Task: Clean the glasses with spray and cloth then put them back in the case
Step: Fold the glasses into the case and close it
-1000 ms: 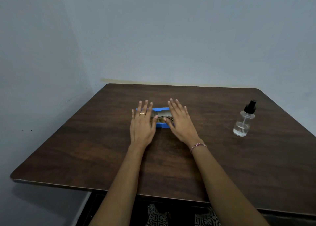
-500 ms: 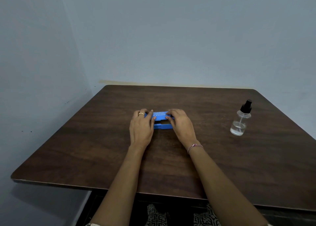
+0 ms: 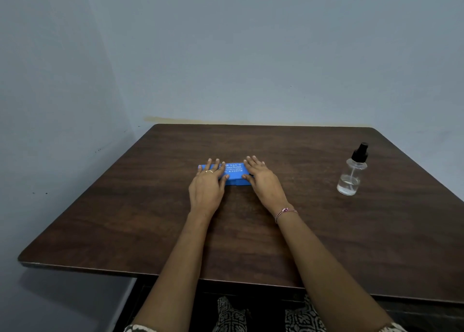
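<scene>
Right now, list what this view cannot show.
Head view:
Inside of the blue case: the shut lid hides whatever it holds.
Both case ends: largely covered by the left hand and right hand.
Small white print on the case: too small to read.

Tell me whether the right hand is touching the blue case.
Touching. In the head view the right hand lies flat on the blue case, fingers straight across its lid.

A dark wooden table [image 3: 326, 243] bears a blue case [image 3: 234, 174] and spray bottle [image 3: 351, 176].
</scene>
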The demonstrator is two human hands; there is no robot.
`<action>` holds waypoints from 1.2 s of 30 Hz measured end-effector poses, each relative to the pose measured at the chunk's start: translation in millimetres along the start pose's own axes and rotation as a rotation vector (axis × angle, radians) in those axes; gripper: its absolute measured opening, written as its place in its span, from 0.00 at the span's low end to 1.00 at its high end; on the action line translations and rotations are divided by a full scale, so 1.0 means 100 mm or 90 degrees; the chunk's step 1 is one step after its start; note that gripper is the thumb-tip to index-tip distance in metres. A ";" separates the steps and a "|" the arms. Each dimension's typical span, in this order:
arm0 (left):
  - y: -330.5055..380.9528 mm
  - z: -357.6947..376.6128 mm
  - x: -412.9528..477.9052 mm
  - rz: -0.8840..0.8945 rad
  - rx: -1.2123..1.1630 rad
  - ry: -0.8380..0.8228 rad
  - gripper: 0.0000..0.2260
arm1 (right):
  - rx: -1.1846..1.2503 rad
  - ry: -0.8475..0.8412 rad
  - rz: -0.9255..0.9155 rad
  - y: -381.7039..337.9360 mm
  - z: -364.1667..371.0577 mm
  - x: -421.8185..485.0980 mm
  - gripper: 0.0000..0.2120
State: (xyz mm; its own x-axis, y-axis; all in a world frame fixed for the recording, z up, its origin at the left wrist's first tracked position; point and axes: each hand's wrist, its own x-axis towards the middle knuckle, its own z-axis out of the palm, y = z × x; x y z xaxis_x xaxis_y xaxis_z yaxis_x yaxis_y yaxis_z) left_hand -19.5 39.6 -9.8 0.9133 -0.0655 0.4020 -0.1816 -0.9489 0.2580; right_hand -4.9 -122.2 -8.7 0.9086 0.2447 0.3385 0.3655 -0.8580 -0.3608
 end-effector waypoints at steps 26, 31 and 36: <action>0.03 -0.02 -0.05 -0.041 -0.055 0.054 0.20 | 0.021 0.025 0.022 -0.01 0.00 -0.05 0.24; -0.02 -0.02 -0.06 -0.163 -0.156 0.155 0.22 | 0.084 0.141 0.095 0.02 -0.02 -0.07 0.22; -0.05 -0.03 -0.06 -0.294 -0.255 0.189 0.20 | 0.173 0.174 0.206 0.06 -0.04 -0.09 0.23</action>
State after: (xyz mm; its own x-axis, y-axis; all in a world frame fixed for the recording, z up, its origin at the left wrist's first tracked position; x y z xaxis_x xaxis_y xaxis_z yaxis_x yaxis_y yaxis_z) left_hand -25.3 45.2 -11.2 0.8015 0.4604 0.3817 0.0296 -0.6680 0.7435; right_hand -11.5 -131.2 -10.6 0.9109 -0.1731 0.3744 0.1466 -0.7125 -0.6861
